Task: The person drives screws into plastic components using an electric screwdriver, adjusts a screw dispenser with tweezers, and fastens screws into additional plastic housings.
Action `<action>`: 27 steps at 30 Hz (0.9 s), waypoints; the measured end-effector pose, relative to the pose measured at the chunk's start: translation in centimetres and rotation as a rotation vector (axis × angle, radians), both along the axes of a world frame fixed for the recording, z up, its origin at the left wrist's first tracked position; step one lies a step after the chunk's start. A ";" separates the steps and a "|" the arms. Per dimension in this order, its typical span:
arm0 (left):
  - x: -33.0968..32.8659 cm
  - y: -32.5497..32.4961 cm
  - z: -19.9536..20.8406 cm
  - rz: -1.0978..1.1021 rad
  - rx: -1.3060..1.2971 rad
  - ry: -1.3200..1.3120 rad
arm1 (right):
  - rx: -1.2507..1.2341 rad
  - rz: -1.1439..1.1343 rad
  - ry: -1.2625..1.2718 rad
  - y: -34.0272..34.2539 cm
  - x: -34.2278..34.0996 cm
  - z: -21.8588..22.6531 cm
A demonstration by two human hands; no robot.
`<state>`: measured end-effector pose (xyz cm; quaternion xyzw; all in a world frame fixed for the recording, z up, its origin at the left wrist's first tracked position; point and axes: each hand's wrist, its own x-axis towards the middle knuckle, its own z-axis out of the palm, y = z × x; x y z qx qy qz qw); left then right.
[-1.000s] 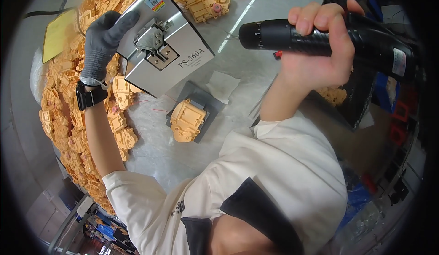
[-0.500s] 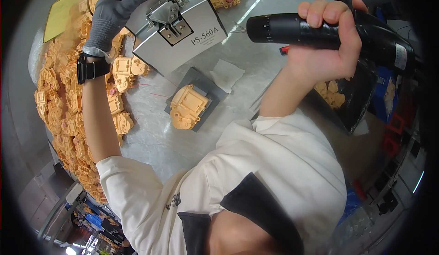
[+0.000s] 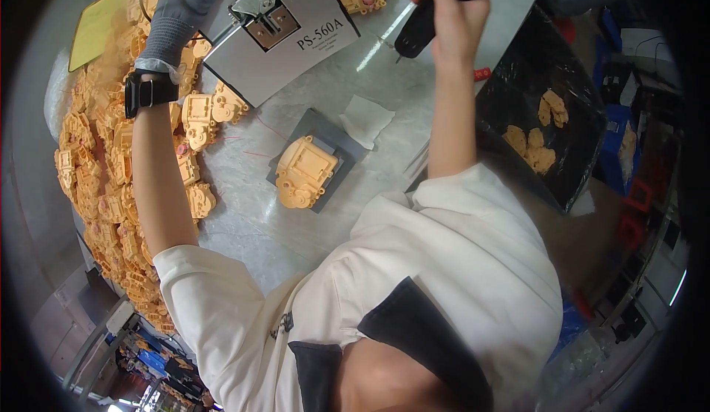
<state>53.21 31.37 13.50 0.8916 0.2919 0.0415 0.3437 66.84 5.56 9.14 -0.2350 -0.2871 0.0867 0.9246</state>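
Grey table, orange parts heaped along its left.
I see the right hand gripping a black screwdriver; whether the left hand grips the silver box, I cannot tell.

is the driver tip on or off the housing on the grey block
Off: the driver has its tip apart from the housing, with paper and tabletop showing between.

The box looks like smooth metal, the screwdriver and housing matt plastic, the glove knitted cloth.
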 end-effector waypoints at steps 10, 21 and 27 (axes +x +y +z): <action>1.4 5.9 -4.5 -0.067 -0.199 -0.239 | -0.688 -0.482 -0.555 -1.8 1.3 -3.0; 0.6 2.2 -1.7 -0.062 -0.025 -0.160 | -1.560 0.081 -1.298 -18.3 -6.0 -3.8; 1.0 -0.5 -1.5 -0.001 -0.014 -0.185 | -1.456 -0.074 -1.244 -17.1 -5.6 -7.3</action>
